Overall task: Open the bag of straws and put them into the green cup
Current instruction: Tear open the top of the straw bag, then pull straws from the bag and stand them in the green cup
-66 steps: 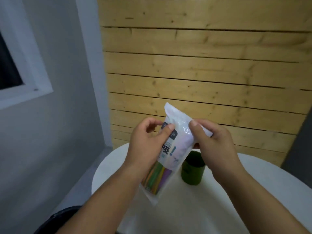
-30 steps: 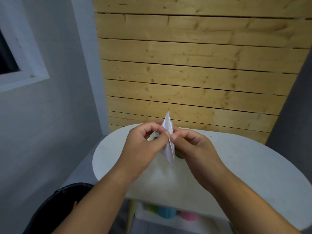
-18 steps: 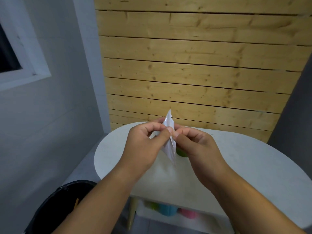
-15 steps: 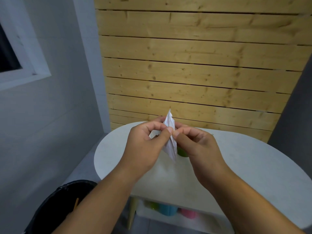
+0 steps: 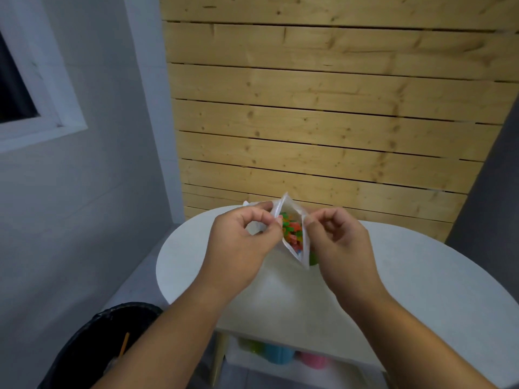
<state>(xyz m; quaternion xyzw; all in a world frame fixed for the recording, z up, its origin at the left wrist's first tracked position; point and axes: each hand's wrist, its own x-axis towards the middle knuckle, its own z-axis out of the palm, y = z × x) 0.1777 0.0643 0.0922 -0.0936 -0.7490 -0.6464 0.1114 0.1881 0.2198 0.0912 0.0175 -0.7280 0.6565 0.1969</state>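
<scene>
I hold the white plastic bag of straws (image 5: 305, 249) above the table with its mouth pulled apart into a diamond shape. Inside it the coloured ends of several straws (image 5: 292, 231) show, green, orange and red. My left hand (image 5: 241, 248) pinches the bag's left lip between thumb and forefinger. My right hand (image 5: 339, 242) pinches the right lip the same way. Only a sliver of the green cup (image 5: 313, 259) is visible, just below and right of the bag, behind my right hand.
The white rounded table (image 5: 421, 290) stands against a wooden slat wall (image 5: 309, 122). Under the table top a shelf holds green, blue and pink cups (image 5: 280, 353). A black bin (image 5: 92, 349) with a dark liner sits on the floor at the lower left.
My hands have moved apart, and the bag's mouth, pressed flat half a second ago, now gapes open with the straw ends showing.
</scene>
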